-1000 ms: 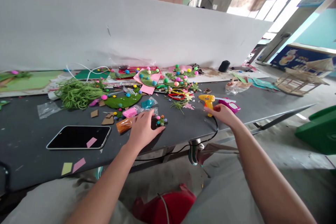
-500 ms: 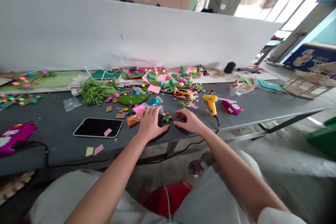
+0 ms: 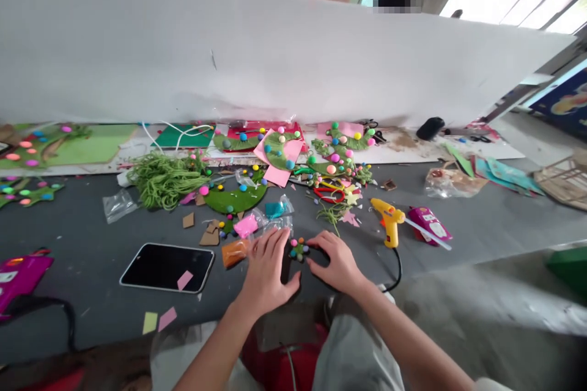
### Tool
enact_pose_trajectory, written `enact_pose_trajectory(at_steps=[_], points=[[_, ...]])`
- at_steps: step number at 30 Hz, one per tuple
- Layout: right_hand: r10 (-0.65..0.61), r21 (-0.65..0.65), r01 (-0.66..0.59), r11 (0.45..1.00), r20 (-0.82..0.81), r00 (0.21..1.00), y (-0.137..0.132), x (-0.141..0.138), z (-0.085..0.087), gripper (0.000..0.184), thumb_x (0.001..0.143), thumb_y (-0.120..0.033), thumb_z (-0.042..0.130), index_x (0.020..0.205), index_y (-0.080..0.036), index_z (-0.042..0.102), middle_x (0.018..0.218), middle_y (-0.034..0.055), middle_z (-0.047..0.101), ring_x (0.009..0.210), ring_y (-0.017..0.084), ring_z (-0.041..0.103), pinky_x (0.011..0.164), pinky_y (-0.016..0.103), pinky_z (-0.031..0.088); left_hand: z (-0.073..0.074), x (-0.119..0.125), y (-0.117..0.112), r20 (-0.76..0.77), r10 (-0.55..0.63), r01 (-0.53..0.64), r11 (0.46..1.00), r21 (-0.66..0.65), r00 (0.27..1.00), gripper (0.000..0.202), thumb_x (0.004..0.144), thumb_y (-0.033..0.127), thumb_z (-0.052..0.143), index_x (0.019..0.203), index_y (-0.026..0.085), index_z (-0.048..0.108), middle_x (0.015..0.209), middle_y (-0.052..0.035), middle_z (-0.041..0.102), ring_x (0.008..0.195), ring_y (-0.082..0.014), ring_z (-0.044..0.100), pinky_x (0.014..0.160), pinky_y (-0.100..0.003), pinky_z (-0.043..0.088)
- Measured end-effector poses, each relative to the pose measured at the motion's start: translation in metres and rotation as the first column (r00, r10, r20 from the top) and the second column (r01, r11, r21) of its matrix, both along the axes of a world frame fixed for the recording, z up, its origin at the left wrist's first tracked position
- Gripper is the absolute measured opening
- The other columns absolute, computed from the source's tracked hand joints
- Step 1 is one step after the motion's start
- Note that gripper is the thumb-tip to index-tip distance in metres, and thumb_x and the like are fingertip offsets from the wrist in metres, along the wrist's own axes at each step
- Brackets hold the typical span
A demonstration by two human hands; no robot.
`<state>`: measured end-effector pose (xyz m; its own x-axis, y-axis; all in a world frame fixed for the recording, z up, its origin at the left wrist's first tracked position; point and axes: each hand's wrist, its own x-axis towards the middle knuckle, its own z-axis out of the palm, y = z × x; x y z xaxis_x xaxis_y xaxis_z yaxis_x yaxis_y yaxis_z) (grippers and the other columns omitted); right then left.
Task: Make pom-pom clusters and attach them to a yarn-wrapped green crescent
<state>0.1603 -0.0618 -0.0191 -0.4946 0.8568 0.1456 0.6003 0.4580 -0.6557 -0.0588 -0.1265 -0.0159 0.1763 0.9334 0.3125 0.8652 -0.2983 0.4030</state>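
Observation:
A small green star-like piece edged with coloured pom-poms (image 3: 299, 249) lies on the dark table (image 3: 348, 330) between my hands. My left hand (image 3: 268, 266) curves along its left side, thumb apart from the fingers. On its other side, my right hand (image 3: 334, 259) is curved with thumb and fingers apart; its fingertips are close to the piece, and I cannot tell whether they touch it. Both hands hold nothing. Small packets lie by my left fingers: an orange one (image 3: 235, 253), a pink one (image 3: 246, 226) and a teal one (image 3: 276, 210).
A yellow glue gun (image 3: 389, 220) with a black cord lies at right, near a magenta box (image 3: 430, 225). A phone (image 3: 167, 267) lies at left. Behind are green yarn (image 3: 167, 180), pom-pom-covered green shapes (image 3: 236, 197), red-handled scissors (image 3: 329, 194) and a white partition (image 3: 275, 61).
The camera view has tilted and shifted, so the table's things appear lower. My hands stay on either side of the small pom-pom piece, with little change in their pose.

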Motion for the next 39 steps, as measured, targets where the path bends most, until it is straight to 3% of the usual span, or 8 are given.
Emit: enact_pose_trajectory(at_steps=[9, 15, 18, 22, 25, 28, 33, 39], points=[[0.023, 0.001, -0.023, 1.000, -0.097, 0.995, -0.001, 0.010, 0.000, 0.040, 0.081, -0.019, 0.066, 0.120, -0.027, 0.063, 0.103, 0.0071, 0.067, 0.097, 0.027, 0.067, 0.089, 0.044, 0.057, -0.005, -0.003, -0.006, 0.031, 0.003, -0.004, 0.999, 0.045, 1.000, 0.090, 0.085, 0.020, 0.058, 0.165, 0.022, 0.018, 0.157, -0.0175, 0.051, 0.148, -0.0388, 0.042, 0.118, -0.057, 0.030], [-0.102, -0.038, 0.097, 0.995, -0.148, 0.984, 0.000, 0.009, 0.006, 0.029, 0.080, -0.018, 0.058, 0.108, -0.022, 0.065, 0.099, 0.0065, 0.069, 0.083, 0.021, 0.066, 0.078, 0.036, 0.058, 0.001, -0.002, -0.005, 0.032, 0.005, -0.007, 0.997, 0.074, 0.999, 0.082, 0.080, 0.015, 0.053, 0.159, 0.018, 0.032, 0.155, -0.0183, 0.051, 0.147, -0.0373, 0.043, 0.120, -0.056, 0.031], [-0.236, -0.023, 0.235, 0.972, -0.133, 0.963, 0.032, 0.014, 0.020, 0.030, 0.086, -0.024, 0.056, 0.115, -0.022, 0.062, 0.115, 0.0124, 0.070, 0.098, 0.026, 0.068, 0.083, 0.039, 0.059, 0.001, -0.001, -0.002, 0.045, 0.011, -0.014, 0.997, 0.070, 0.999, 0.080, 0.078, 0.014, 0.052, 0.156, 0.017, 0.037, 0.153, -0.0179, 0.053, 0.146, -0.0367, 0.044, 0.120, -0.056, 0.031], [-0.453, 0.049, 0.453, 0.890, -0.022, 0.891, 0.116, 0.029, 0.053, 0.067, 0.080, -0.025, 0.064, 0.143, -0.012, 0.045, 0.144, 0.0247, 0.054, 0.134, 0.040, 0.052, 0.109, 0.054, 0.046, 0.001, -0.001, 0.000, 0.061, 0.028, -0.033, 0.996, 0.078, 0.998, 0.078, 0.076, 0.014, 0.053, 0.153, 0.016, 0.041, 0.152, -0.0182, 0.055, 0.145, -0.0379, 0.045, 0.120, -0.058, 0.031], [-0.435, 0.036, 0.434, 0.900, 0.122, 0.892, 0.178, 0.040, 0.075, 0.088, 0.068, -0.019, 0.078, 0.148, -0.012, 0.044, 0.152, 0.0267, 0.048, 0.142, 0.045, 0.044, 0.115, 0.054, 0.039, 0.002, -0.001, 0.000, 0.086, 0.049, -0.056, 0.996, 0.076, 0.995, 0.077, 0.076, 0.013, 0.052, 0.152, 0.016, 0.042, 0.151, -0.0180, 0.055, 0.145, -0.0368, 0.046, 0.120, -0.057, 0.032], [-0.341, -0.029, 0.359, 0.933, 0.254, 0.905, 0.220, 0.050, 0.085, 0.090, 0.058, -0.012, 0.086, 0.143, -0.011, 0.054, 0.145, 0.0264, 0.056, 0.133, 0.046, 0.052, 0.109, 0.051, 0.045, 0.001, -0.002, 0.000, 0.105, 0.041, -0.051, 0.995, 0.087, 0.994, 0.078, 0.075, 0.011, 0.051, 0.152, 0.016, 0.041, 0.150, -0.0175, 0.055, 0.145, -0.0354, 0.046, 0.119, -0.055, 0.035], [-0.241, -0.094, 0.293, 0.951, 0.361, 0.901, 0.249, 0.066, 0.080, 0.086, 0.059, -0.016, 0.089, 0.139, -0.012, 0.058, 0.135, 0.0228, 0.064, 0.114, 0.039, 0.063, 0.095, 0.045, 0.053, -0.001, -0.004, 0.002, 0.119, 0.005, -0.017, 0.995, 0.103, 0.993, 0.079, 0.075, 0.011, 0.052, 0.153, 0.017, 0.039, 0.151, -0.0171, 0.054, 0.145, -0.0353, 0.046, 0.120, -0.055, 0.034], [-0.263, -0.068, 0.312, 0.948, 0.386, 0.884, 0.258, 0.078, 0.065, 0.086, 0.068, -0.031, 0.087, 0.143, -0.010, 0.051, 0.117, 0.0184, 0.068, 0.097, 0.031, 0.064, 0.081, 0.039, 0.054, 0.002, -0.002, 0.003, 0.145, 0.028, -0.036, 0.998, 0.056, 0.989, 0.079, 0.075, 0.009, 0.051, 0.152, 0.019, 0.040, 0.149, -0.0163, 0.055, 0.144, -0.0357, 0.047, 0.120, -0.056, 0.034]])
